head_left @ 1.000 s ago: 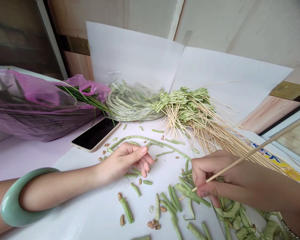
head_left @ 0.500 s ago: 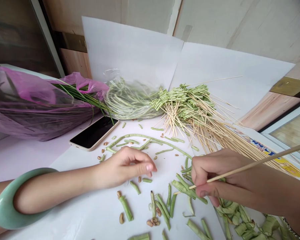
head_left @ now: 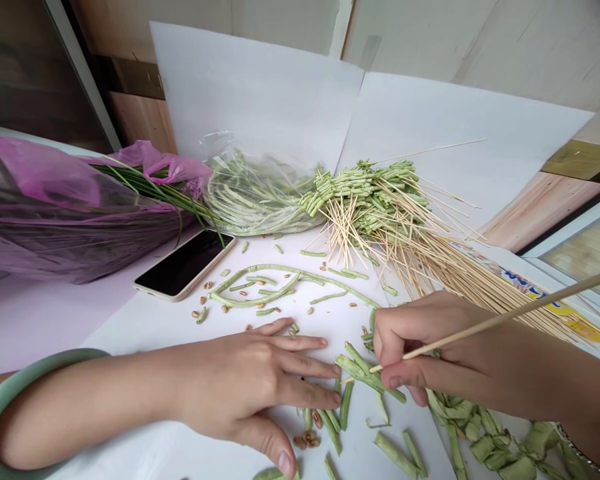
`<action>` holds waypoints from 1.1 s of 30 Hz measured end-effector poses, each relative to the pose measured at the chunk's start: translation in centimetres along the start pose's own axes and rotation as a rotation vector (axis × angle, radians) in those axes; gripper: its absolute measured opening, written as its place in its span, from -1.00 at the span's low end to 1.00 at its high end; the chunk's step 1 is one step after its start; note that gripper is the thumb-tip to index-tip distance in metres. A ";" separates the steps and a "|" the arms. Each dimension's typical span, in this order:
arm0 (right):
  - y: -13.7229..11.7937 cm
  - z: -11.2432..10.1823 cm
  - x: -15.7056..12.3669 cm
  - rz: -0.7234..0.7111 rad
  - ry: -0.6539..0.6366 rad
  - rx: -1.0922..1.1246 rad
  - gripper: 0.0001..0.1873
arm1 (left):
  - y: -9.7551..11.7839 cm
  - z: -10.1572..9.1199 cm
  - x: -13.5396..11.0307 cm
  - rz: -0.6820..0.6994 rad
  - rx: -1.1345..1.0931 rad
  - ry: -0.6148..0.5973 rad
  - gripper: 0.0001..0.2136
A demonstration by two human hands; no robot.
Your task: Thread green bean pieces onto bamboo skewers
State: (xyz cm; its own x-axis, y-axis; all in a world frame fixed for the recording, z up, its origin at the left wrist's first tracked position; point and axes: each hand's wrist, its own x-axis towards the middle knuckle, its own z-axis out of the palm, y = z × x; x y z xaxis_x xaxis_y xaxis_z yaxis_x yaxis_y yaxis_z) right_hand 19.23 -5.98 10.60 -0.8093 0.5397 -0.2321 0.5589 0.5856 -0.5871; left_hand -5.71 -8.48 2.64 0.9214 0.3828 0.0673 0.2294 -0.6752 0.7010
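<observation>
My right hand [head_left: 420, 353] is closed on a bamboo skewer [head_left: 495, 322], pinching it near its pointed end. A few cut green bean pieces [head_left: 363, 371] sit at that end, partly hidden by my fingers; I cannot tell how many are threaded. My left hand [head_left: 260, 373] is stretched palm down over the white paper, fingers spread, holding nothing. Its fingertips reach toward more loose bean pieces [head_left: 332, 432] and brown bean seeds [head_left: 307, 440]. A long uncut bean [head_left: 260, 303] curves across the paper beyond both hands.
At the back are a pile of skewered beans [head_left: 380, 190], a clear bag of long beans [head_left: 260, 193] and a pink plastic bag [head_left: 70, 220] with green stalks. A phone [head_left: 185, 263] lies in front of the bags. Flattened green pods [head_left: 500, 440] lie at lower right.
My left hand has moved forward and right, turning palm down with its fingers spreading. My right hand has shifted slightly left, still holding the skewer.
</observation>
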 end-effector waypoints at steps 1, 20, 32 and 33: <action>0.0 0.0 0.0 -0.004 0.003 -0.006 -0.74 | 0.0 0.0 0.0 -0.005 -0.004 -0.008 -0.39; 0.3 0.2 0.2 -0.023 0.022 -0.017 -0.72 | 0.2 0.1 0.2 0.000 -0.017 0.009 -0.39; -0.2 0.9 0.5 -0.024 -0.009 -0.112 -0.77 | 0.1 0.1 0.3 0.009 0.027 0.008 -0.39; -0.2 0.9 0.6 -0.023 -0.003 -0.119 -0.77 | 0.2 0.0 0.3 0.001 0.031 -0.002 -0.38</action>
State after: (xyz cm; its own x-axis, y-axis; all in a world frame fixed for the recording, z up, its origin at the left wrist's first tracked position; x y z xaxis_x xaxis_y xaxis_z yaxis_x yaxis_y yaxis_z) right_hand 18.47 -6.38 9.87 -0.8223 0.5239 -0.2222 0.5579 0.6651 -0.4964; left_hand -5.34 -8.49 2.76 0.9224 0.3804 0.0666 0.2377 -0.6952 0.6784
